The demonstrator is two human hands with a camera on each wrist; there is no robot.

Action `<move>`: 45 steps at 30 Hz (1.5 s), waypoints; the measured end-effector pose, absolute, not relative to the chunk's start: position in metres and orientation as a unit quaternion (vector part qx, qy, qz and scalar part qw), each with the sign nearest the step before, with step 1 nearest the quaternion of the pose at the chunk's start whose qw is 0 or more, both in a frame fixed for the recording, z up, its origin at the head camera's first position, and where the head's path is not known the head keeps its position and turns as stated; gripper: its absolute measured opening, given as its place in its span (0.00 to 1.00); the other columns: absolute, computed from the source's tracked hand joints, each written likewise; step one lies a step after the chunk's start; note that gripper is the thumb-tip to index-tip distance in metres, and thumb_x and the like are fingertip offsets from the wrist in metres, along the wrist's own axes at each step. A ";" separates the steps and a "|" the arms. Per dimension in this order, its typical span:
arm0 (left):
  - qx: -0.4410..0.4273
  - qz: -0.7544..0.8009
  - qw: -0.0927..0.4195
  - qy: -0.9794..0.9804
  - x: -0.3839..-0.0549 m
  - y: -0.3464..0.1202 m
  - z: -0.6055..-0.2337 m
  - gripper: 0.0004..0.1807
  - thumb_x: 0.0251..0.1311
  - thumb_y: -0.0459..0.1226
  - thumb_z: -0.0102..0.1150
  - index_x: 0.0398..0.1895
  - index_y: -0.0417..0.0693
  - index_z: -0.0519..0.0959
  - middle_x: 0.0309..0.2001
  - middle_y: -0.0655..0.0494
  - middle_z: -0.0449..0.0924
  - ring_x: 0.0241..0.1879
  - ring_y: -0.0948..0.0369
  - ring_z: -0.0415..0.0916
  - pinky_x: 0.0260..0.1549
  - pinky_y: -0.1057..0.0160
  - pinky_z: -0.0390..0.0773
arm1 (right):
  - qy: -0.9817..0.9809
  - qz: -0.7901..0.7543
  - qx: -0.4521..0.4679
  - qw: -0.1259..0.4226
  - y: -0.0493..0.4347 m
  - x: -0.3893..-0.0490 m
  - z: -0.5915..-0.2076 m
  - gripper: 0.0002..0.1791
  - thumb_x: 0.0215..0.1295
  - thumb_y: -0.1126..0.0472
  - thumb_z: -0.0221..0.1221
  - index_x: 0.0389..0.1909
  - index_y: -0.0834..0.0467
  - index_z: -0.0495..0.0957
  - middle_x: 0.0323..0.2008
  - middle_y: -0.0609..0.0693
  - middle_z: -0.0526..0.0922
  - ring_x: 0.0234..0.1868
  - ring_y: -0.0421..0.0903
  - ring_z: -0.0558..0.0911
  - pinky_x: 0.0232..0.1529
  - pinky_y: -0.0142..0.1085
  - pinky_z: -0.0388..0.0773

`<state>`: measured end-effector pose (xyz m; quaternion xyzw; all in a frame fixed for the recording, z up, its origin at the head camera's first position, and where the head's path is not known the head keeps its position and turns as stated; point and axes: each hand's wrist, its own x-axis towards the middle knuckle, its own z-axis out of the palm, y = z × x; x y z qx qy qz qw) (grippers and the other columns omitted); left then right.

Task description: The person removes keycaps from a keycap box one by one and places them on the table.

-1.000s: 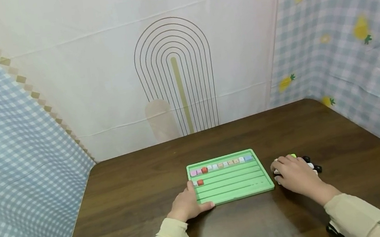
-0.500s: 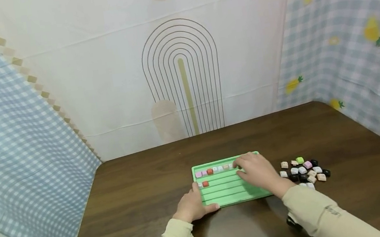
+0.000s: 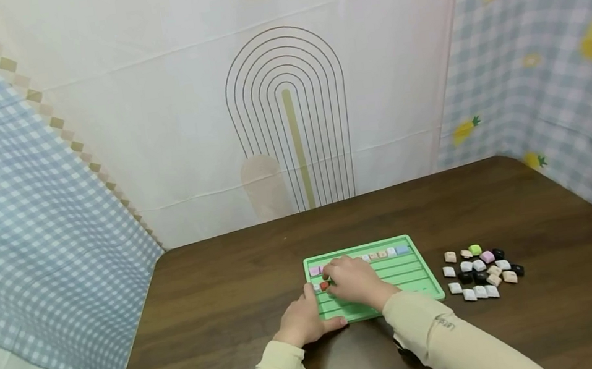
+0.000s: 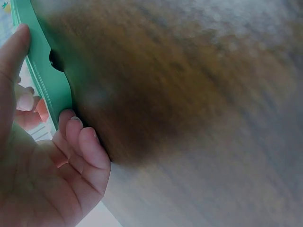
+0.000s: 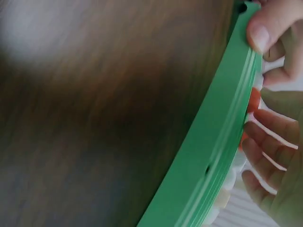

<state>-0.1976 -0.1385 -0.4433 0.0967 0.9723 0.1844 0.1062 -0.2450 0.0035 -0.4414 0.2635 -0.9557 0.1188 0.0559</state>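
A green ridged tray [image 3: 406,279] lies on the table, keycaps lined along its far row. In its second row a white keycap [image 3: 317,287] and a red keycap [image 3: 324,285] sit at the left end. My left hand [image 3: 301,321] grips the tray's near left corner, thumb along the front edge; in the left wrist view its other fingers [image 4: 92,146] curl at the side. My right hand [image 3: 356,279] reaches over the tray, thumb and forefinger bent beside the red keycap. In the right wrist view the fingertips [image 5: 251,127] are near that row; whether they pinch a keycap is hidden.
Loose keycaps in white, beige, black, pink and lime [image 3: 475,249] lie scattered on the brown table [image 3: 231,292] right of the tray. A patterned cloth [image 3: 180,112] hangs behind the table, checked cloths at both sides.
My right hand has moved left from the loose keycaps, across the tray, to the second row's left end. My left hand stays at the tray's corner. The head view has shifted slightly.
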 end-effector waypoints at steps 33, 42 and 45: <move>0.088 0.206 0.129 0.966 -0.195 -0.130 -0.450 0.56 0.44 0.60 0.64 0.64 0.30 0.51 0.49 0.33 0.73 0.43 0.43 0.76 0.43 0.51 0.74 | -0.960 0.200 0.185 0.062 0.068 -0.227 -0.415 0.03 0.57 0.56 0.62 0.31 0.51 0.80 0.33 0.43 0.81 0.35 0.41 0.79 0.33 0.38 0.75; 0.086 0.207 0.124 0.967 -0.196 -0.136 -0.444 0.55 0.45 0.59 0.65 0.64 0.31 0.51 0.46 0.33 0.75 0.40 0.43 0.76 0.41 0.50 0.74 | -0.971 0.179 0.152 0.045 0.151 -0.221 -0.392 0.05 0.61 0.57 0.59 0.35 0.52 0.79 0.35 0.46 0.81 0.35 0.44 0.78 0.29 0.39 0.74; 0.088 0.205 0.122 0.967 -0.195 -0.137 -0.442 0.54 0.45 0.59 0.64 0.63 0.31 0.51 0.46 0.33 0.75 0.40 0.43 0.77 0.41 0.50 0.74 | -0.974 0.167 0.139 0.057 0.180 -0.213 -0.390 0.04 0.60 0.57 0.59 0.34 0.52 0.79 0.34 0.46 0.81 0.33 0.43 0.77 0.27 0.38 0.72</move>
